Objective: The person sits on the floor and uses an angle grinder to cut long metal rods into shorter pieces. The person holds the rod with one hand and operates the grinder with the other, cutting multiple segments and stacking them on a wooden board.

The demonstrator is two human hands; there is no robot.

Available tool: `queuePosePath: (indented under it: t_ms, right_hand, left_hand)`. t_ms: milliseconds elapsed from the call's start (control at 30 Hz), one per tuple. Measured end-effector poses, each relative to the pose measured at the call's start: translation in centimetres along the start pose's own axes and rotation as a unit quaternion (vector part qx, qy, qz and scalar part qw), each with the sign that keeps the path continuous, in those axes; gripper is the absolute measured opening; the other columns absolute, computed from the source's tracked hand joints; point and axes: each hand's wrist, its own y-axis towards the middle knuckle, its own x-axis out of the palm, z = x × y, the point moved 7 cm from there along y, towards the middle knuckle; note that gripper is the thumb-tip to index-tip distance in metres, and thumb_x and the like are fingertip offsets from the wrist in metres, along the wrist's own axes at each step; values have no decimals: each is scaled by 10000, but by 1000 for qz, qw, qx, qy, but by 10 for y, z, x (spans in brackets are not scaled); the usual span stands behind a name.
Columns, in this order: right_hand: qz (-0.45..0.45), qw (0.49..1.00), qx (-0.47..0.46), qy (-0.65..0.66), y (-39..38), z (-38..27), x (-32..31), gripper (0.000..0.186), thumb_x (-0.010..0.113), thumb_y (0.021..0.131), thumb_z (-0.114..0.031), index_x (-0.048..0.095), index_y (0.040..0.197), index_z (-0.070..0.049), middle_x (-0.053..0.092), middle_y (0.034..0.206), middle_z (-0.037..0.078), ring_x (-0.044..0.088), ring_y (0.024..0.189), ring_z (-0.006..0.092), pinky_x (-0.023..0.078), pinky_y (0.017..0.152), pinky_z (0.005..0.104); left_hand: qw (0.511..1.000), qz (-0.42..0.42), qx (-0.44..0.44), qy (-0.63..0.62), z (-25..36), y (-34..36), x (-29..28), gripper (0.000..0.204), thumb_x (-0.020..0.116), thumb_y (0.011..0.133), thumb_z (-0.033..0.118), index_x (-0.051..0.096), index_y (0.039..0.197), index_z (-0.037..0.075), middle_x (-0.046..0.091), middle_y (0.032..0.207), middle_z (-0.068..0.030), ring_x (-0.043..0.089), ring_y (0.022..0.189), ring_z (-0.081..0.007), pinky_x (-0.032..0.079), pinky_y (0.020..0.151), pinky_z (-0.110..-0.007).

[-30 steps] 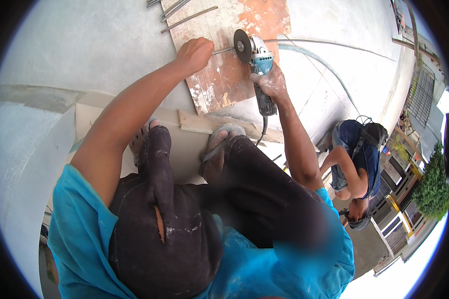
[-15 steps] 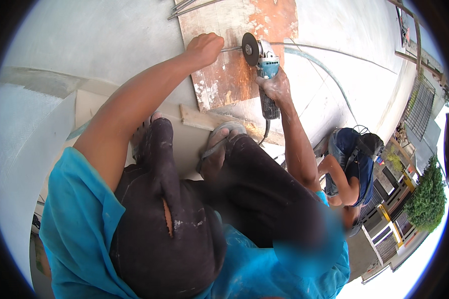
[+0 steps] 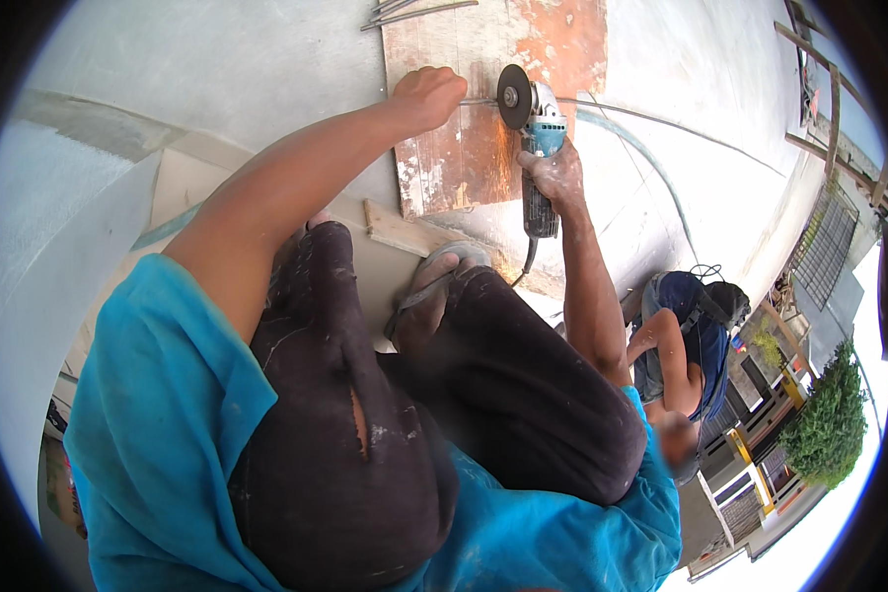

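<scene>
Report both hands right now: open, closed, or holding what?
Left hand: closed around a thin metal rod.
Right hand: closed around an angle grinder.

The rod [image 3: 624,109] runs across the board [image 3: 439,163].

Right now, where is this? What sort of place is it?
Probably an outdoor building site: the right hand holds a grinder, metal rods lie partly on a paint-worn board, and a tree shows off to the side.
</scene>
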Motion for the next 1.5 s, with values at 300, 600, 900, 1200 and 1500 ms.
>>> queuePosePath:
  t_ms: [300, 600, 900, 1200, 1500]
  right_hand:
    - [-15, 999, 30, -26, -13, -2, -5, 609, 787, 761, -272, 635, 1304, -44, 740, 1119, 205, 718, 1047, 352, 560, 911, 440]
    - [-15, 999, 39, -18, -19, -5, -7, 530, 781, 759, -226, 644, 1238, -48, 744, 1049, 171, 731, 965, 304, 566, 870, 417]
    - [-13, 1000, 18, -17, -1, -6, -2, 507, 786, 742, -208, 643, 1187, -12, 736, 1005, 170, 726, 910, 294, 571, 830, 415]
    - [6, 999, -9, -47, -6, -1, -5, 551, 799, 716, -216, 618, 1157, 60, 722, 919, 166, 713, 801, 271, 576, 754, 408]
    - [6, 999, -4, -33, -9, 7, -3, 527, 790, 707, -195, 619, 1135, 61, 717, 909, 163, 708, 791, 267, 576, 745, 406]
  left_hand:
    - [1000, 25, 6, -2, 4, -5, -6, 78, 679, 750, -84, 714, 788, -25, 721, 880, -232, 730, 865, -410, 586, 711, -484]
    - [1000, 9, 5, 5, 8, -6, -10, 65, 683, 766, -76, 708, 797, -25, 723, 906, -226, 732, 880, -390, 590, 702, -457]
    - [1000, 25, 15, -2, 6, -8, -8, 79, 666, 767, -91, 717, 783, -33, 724, 875, -231, 737, 862, -392, 593, 680, -459]
    - [999, -30, 13, 14, 7, -5, -6, 182, 565, 856, 31, 744, 866, -3, 730, 965, -241, 736, 920, -387, 609, 749, -479]
    - [1000, 14, 22, -6, 8, -5, -10, 90, 625, 795, -56, 713, 784, -42, 709, 868, -249, 731, 833, -401, 584, 664, -463]
